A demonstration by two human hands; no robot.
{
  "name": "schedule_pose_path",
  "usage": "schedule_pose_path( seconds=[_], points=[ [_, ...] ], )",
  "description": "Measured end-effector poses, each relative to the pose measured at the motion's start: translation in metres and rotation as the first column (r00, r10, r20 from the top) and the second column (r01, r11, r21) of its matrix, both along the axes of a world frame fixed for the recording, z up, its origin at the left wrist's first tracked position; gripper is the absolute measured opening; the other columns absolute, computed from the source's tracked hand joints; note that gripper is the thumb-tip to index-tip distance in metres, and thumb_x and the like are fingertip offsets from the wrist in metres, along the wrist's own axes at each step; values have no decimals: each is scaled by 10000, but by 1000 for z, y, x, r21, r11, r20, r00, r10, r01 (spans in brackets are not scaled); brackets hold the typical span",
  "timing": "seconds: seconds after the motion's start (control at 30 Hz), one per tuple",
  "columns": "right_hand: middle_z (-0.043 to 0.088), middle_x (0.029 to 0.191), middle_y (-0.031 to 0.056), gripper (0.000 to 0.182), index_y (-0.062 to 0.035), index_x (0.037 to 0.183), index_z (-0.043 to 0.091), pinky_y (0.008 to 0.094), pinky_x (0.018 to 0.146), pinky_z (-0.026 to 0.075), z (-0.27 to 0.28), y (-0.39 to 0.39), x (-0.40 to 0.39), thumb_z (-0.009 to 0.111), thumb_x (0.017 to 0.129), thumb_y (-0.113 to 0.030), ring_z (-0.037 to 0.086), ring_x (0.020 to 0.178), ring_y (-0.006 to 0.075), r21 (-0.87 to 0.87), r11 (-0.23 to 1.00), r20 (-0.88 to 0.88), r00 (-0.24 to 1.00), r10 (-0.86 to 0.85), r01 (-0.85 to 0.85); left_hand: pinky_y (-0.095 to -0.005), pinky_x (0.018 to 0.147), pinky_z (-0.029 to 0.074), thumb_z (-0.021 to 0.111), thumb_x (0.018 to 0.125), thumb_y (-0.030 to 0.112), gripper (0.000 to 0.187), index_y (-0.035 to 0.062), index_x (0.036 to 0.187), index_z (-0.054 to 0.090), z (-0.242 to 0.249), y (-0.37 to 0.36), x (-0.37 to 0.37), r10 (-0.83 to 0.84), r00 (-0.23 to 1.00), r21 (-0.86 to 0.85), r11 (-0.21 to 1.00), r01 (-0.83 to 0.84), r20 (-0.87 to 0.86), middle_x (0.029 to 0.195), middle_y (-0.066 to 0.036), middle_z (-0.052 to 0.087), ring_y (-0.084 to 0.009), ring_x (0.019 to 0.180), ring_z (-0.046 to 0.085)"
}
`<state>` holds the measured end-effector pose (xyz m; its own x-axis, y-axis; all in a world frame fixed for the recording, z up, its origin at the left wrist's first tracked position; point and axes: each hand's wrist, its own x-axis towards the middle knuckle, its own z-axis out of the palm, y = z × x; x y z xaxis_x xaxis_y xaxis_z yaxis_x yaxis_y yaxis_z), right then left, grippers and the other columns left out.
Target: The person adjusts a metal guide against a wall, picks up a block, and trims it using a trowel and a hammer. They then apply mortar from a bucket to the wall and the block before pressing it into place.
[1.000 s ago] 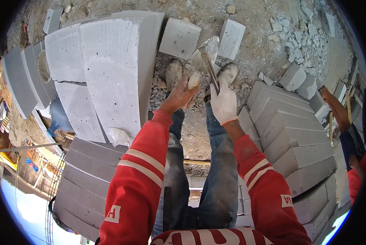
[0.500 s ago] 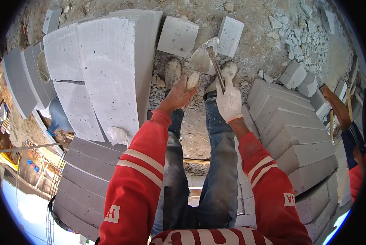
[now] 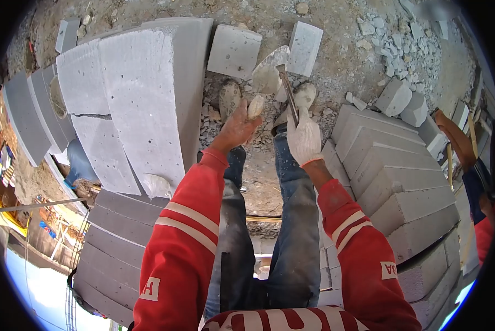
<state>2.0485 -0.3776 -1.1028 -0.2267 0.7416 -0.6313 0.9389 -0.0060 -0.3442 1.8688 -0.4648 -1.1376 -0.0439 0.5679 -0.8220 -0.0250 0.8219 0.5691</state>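
My left hand (image 3: 238, 129) is bare and closed round the pale handle (image 3: 255, 107) of a trowel. The trowel's mortar-coated blade (image 3: 269, 71) points up and away, over the ground near my shoes. A white knitted glove covers my right hand (image 3: 304, 140), whose fingers are wrapped round a narrow metal tool (image 3: 288, 91). That tool slants up to the left, its flattened tip beside the blade's edge. Whether the tool touches the blade, I cannot tell. Two loose grey blocks (image 3: 234, 51) (image 3: 305, 48) lie just beyond my shoes.
Large grey blocks (image 3: 142, 94), one cracked, stand at the left, with a white lump (image 3: 157, 186) on their near edge. More blocks (image 3: 393, 160) are stacked at the right. Rubble (image 3: 396, 47) covers the upper right ground. Another person's arm (image 3: 458, 140) shows at the right edge.
Both hands and their tools appear slightly further left in the view, as do the blocks around them. My grips look the same. A dark blur has appeared at the top right.
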Motion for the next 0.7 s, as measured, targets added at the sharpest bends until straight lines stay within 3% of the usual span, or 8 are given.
schedule_pose_path(
  seconds=[0.1, 0.2, 0.3, 0.37, 0.43, 0.57, 0.6, 0.7],
  points=[
    [670, 751, 244, 247, -40, 1023, 563, 517, 654, 542, 8, 8, 6, 615, 946, -268, 677, 747, 435, -54, 989, 23, 990, 136, -135, -352, 543, 495, 652, 919, 240, 636, -85, 1369, 343, 18, 21, -6, 43, 983, -147, 989, -17, 176, 821, -151, 613, -193, 582, 594],
    [670, 748, 242, 260, -36, 1027, 560, 520, 658, 546, 8, 11, -6, 622, 940, -274, 680, 752, 435, -67, 982, 8, 984, 180, -179, -365, 575, 505, 661, 905, 246, 549, -49, 1276, 386, 14, 12, -5, -68, 980, 33, 997, 76, -188, 866, -181, 609, -209, 610, 607],
    [677, 762, 231, 273, -40, 1031, 560, 525, 672, 556, 24, 5, -3, 629, 931, -285, 688, 765, 429, -122, 975, 55, 979, 194, -186, -362, 567, 500, 679, 887, 238, 544, -46, 1251, 391, 29, 17, -6, -52, 996, -53, 997, 55, 70, 890, -189, 609, -214, 610, 617],
    [673, 782, 240, 294, -41, 1036, 546, 502, 637, 559, 50, 3, -8, 636, 931, -301, 691, 751, 415, -80, 988, 17, 991, 134, -132, -358, 452, 458, 659, 910, 204, 449, -13, 1203, 399, 16, -3, -6, -57, 955, 377, 910, 169, -291, 803, -154, 585, -196, 510, 579],
    [668, 765, 235, 318, -41, 1059, 525, 504, 598, 545, 94, 0, -14, 629, 945, -319, 677, 705, 417, 6, 999, -94, 995, -38, 39, -331, 383, 424, 603, 954, 157, 281, 34, 1131, 422, 75, 12, -19, 103, 981, 38, 993, -110, 162, 748, -110, 572, -173, 436, 534],
    [672, 894, 292, 535, 15, 1263, 490, 508, 725, 527, 234, 8, -36, 595, 961, -414, 653, 845, 475, -60, 892, -359, 824, -438, 448, -273, 392, 428, 574, 1010, 317, 246, 117, 1135, 501, 173, 25, -48, 159, 981, 31, 986, -163, 110, 729, -26, 489, -126, 494, 503],
    [668, 895, 297, 543, 19, 1279, 486, 506, 730, 523, 266, 6, -36, 586, 963, -412, 652, 847, 474, -26, 859, -461, 756, -465, 512, -253, 465, 451, 560, 1001, 345, 347, 145, 1281, 511, 194, 23, -59, 188, 970, -24, 982, -187, 157, 783, -34, 565, -111, 583, 558],
    [656, 932, 296, 530, 64, 1271, 465, 508, 739, 509, 385, 8, -28, 596, 957, -341, 648, 860, 463, 107, 825, -537, 731, -422, 554, -285, 454, 470, 543, 993, 302, 265, 122, 1178, 481, 255, 35, -88, 99, 975, 14, 994, -104, 199, 796, -66, 562, -158, 557, 566]
  ],
)
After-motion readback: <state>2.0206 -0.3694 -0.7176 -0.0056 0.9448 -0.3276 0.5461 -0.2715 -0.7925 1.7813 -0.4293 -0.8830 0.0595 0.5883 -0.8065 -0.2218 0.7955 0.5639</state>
